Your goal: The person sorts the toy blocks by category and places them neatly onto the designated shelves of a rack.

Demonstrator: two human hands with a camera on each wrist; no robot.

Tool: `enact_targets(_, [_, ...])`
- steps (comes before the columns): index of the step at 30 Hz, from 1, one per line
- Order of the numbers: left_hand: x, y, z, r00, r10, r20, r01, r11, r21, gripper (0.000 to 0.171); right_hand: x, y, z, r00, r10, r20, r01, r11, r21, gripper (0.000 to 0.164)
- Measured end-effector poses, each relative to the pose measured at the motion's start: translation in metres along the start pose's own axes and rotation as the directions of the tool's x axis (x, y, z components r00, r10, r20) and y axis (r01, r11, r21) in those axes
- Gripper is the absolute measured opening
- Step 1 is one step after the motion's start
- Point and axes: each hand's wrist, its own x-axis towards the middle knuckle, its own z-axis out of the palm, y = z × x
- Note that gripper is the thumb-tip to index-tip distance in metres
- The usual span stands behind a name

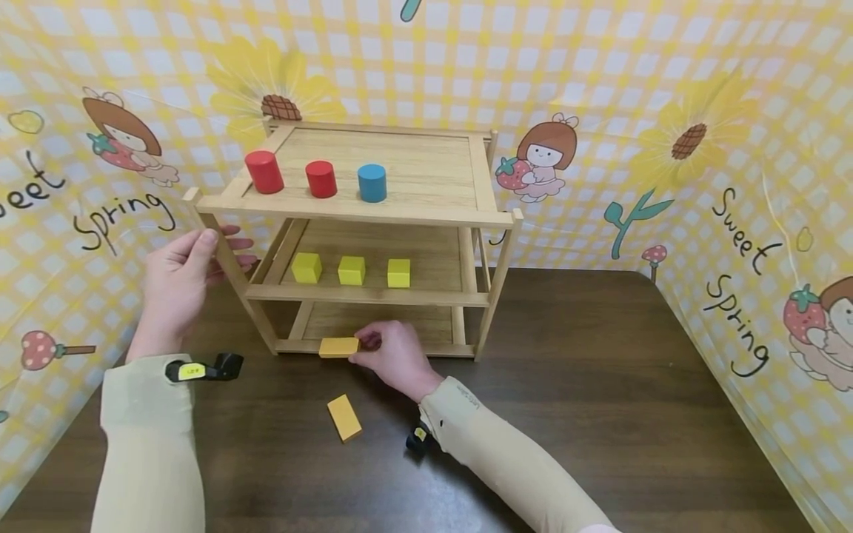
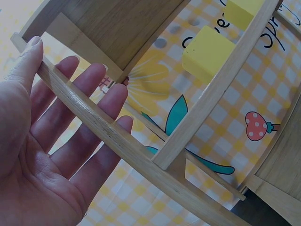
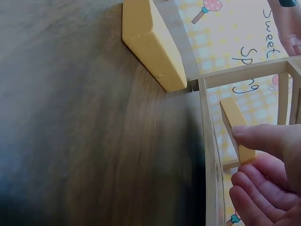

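My right hand [image 1: 393, 355] pinches one end of a flat orange-yellow block [image 1: 338, 347] between thumb and fingers. In the head view that block overlaps the front rail of the bottom shelf of a wooden rack [image 1: 373, 298]. A second orange-yellow block [image 1: 344, 418] lies flat on the dark table in front of the rack. At the rack's left front post, my left hand [image 1: 180, 277] has its thumb on the near side and its fingers stretched out behind. The left wrist view shows those fingers [image 2: 96, 82] fairly straight, with the post crossing in front of them.
On the top shelf stand two red cylinders [image 1: 264, 172] and a blue cylinder [image 1: 372, 183]. Three yellow cubes [image 1: 352, 271] sit in a row on the middle shelf. A yellow checked cloth [image 1: 426, 66] hangs around the dark brown table [image 1: 600, 385].
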Motion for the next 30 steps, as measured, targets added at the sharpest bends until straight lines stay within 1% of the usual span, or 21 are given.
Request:
enact_targets(3, [0.0, 0.001, 0.0, 1.0, -0.003, -0.002, 0.003, 1.0, 0.004, 0.039, 0.004, -0.002, 0.003, 1.0, 0.03, -0.003, -0.03, 0.999, -0.018, 0.028])
enact_targets(7, [0.0, 0.001, 0.0, 1.0, -0.001, 0.0, 0.001, 1.0, -0.001, 0.042, 0.008, -0.001, 0.008, 0.998, 0.061, -0.004, -0.061, 0.998, -0.033, 0.027])
enact_targets(17, [0.0, 0.0, -0.001, 1.0, -0.001, -0.003, 0.001, 1.0, -0.002, 0.042, 0.017, 0.002, 0.016, 0.996, 0.082, -0.027, -0.085, 0.987, -0.139, 0.028])
enact_targets(26, [-0.001, 0.001, 0.0, 1.0, 0.006, 0.002, -0.006, 1.0, -0.017, 0.043, 0.025, -0.002, 0.022, 0.991, 0.126, -0.036, -0.13, 0.975, -0.179, 0.03])
enact_targets(30, [0.0, 0.0, 0.0, 1.0, 0.006, 0.004, -0.006, 1.0, -0.015, 0.044, 0.029, -0.001, 0.025, 0.987, 0.157, -0.036, -0.161, 0.974, -0.16, 0.03])
